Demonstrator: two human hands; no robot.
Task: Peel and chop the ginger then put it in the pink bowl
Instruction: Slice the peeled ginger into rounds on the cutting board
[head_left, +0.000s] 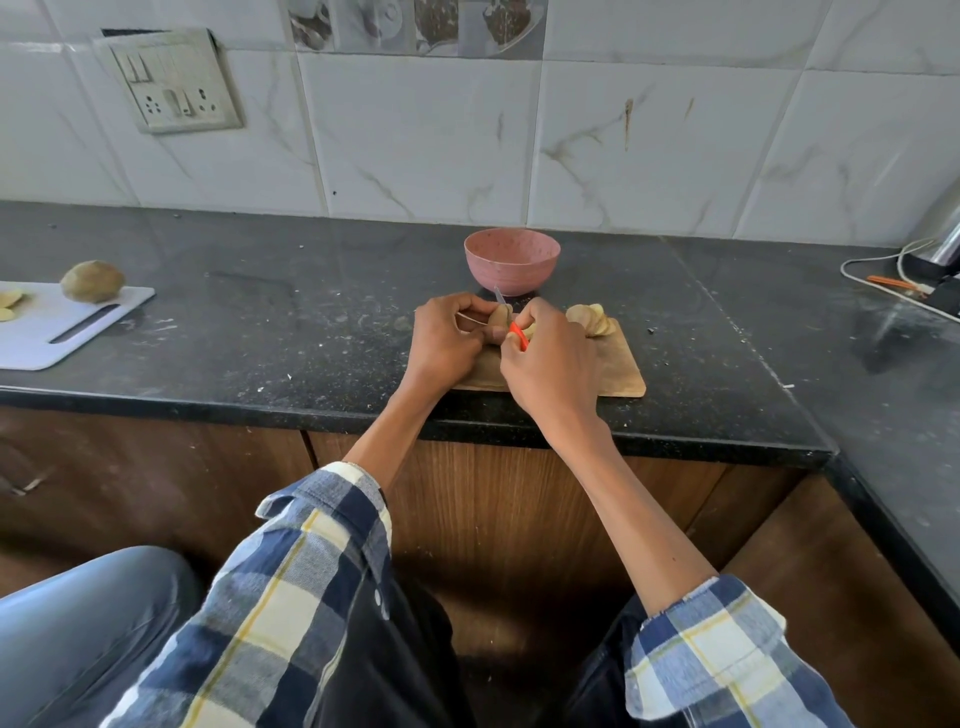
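Black stone bench (291, 322) spanning the middle of the frame, below a white tiled wall. Wooden chopping board (618, 371) at frame centre, at the bench's near edge. Both forearms reach up from the lower frame, checked sleeves pushed back, converging over the board's left part. Left hand (441, 343), knuckles up, fingers curled in a narrow grip round the ginger piece (500, 318). Right hand (553, 364) curled round the orange-handled knife (511, 325), blade pointing up-frame against the ginger. Pink bowl (511, 260) just beyond the board, above the hands. Pale cut slices (589, 318) on the board's upper right. White board (47, 327) with a round brown vegetable (92, 281), far left.
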